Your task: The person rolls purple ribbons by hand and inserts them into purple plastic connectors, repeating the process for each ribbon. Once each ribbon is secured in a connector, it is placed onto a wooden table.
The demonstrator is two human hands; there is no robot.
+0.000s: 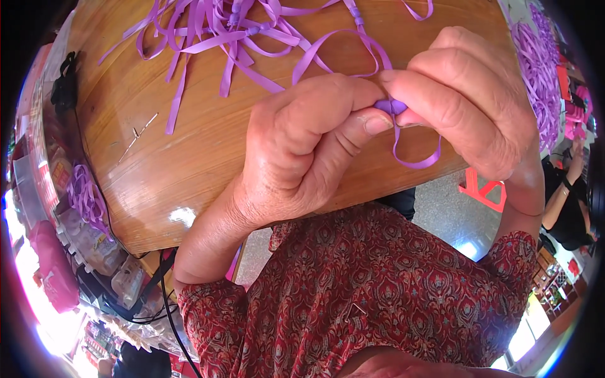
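Note:
Above the table's near right edge, my left hand (302, 142) and my right hand (472, 94) meet fingertip to fingertip. Between them sits a small, smooth purple piece (392, 106), bead-like in shape, with a narrow purple ribbon (417, 165) running across it and looping below. My left thumb and index finger pinch its left end. The fingers of my right hand are closed at its right end, where the ribbon passes; their exact grip is partly hidden. More ribbon rises in a loop behind my fingertips.
A pile of purple ribbons (217, 28) with small beads covers the far part of the wooden table (208, 132). A thin metal pin-like tool (137, 135) lies at left. Ribbon bundles hang at right (535, 75) and lie at left (86, 198). Black cable (165, 290) runs along the left edge.

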